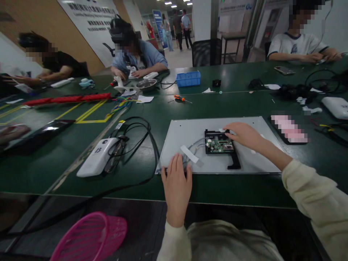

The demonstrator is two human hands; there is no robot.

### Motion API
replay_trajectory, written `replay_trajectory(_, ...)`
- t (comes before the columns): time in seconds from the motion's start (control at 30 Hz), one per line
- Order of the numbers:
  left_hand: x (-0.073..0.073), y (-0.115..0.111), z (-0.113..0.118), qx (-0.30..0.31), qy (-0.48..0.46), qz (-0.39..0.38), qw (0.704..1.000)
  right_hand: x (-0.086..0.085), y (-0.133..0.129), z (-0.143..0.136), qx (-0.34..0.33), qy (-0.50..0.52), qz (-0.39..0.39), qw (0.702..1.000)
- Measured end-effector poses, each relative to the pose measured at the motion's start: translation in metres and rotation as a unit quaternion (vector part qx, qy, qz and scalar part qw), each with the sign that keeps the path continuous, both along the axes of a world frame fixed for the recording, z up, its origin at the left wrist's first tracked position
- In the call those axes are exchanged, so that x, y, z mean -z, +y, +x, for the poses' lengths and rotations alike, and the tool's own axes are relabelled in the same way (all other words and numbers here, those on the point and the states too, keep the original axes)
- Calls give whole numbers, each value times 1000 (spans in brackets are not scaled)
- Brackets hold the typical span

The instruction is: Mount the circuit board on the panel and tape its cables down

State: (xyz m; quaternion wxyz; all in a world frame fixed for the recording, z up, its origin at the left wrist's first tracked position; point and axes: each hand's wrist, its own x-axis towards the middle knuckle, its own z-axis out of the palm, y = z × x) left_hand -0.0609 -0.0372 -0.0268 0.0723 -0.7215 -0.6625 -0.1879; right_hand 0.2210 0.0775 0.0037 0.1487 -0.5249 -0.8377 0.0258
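Observation:
A pale flat panel (185, 130) lies on the green table in front of me. On it rests a black frame (234, 159) holding a green circuit board (220, 145), with grey wires running left from the board beneath a white tape strip (189, 154). My left hand (177, 177) lies over the panel's near left corner, fingers apart and holding nothing. At the top right corner of the black frame is my right hand (241, 135); its fingertips touch the frame beside a small white piece, and whether they grip anything is too small to tell.
Left of the panel are a white device (97, 157) and black cables (152, 136). A phone (289, 128) lies right; an orange screwdriver (179, 98) and blue basket (188, 79) stand beyond. A pink basket (108, 232) is below the table edge. Several people sit around the table.

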Motion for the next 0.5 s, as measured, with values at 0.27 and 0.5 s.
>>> replay_trajectory(0.27,0,-2,-1,-1,1,-3,1000,14,20,-17,5,-25,10,1000)
replay_trajectory(0.5,0,-2,0,6,-9,1,1000,-1,4,28,89,-3,78,993)
